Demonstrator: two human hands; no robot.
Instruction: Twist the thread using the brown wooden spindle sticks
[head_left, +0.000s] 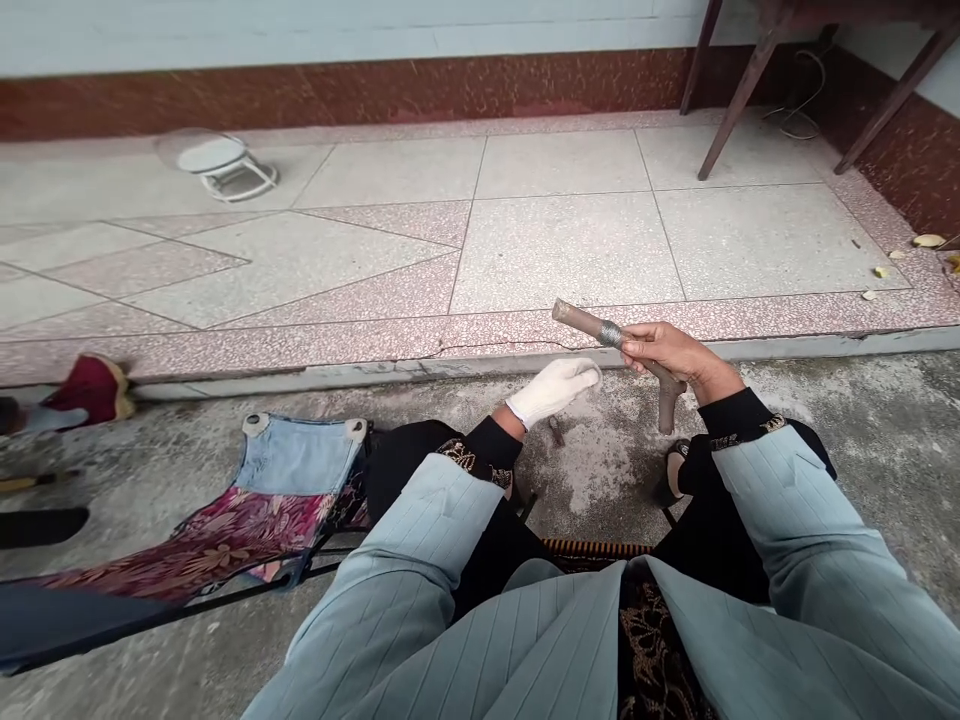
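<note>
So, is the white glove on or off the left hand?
On: the glove covers the left hand, bare wrist showing between cuff and sleeve.

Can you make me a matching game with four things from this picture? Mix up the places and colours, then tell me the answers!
Things:
1. Forked stick
2. Glove
3. Small stool
4. Shoe

Places and colours:
A. Standing on the tiled platform
B. Deep red
C. Held in the bare right hand
D. White, worn on the left hand

Right pairs: 1-C, 2-D, 3-A, 4-B.
</note>
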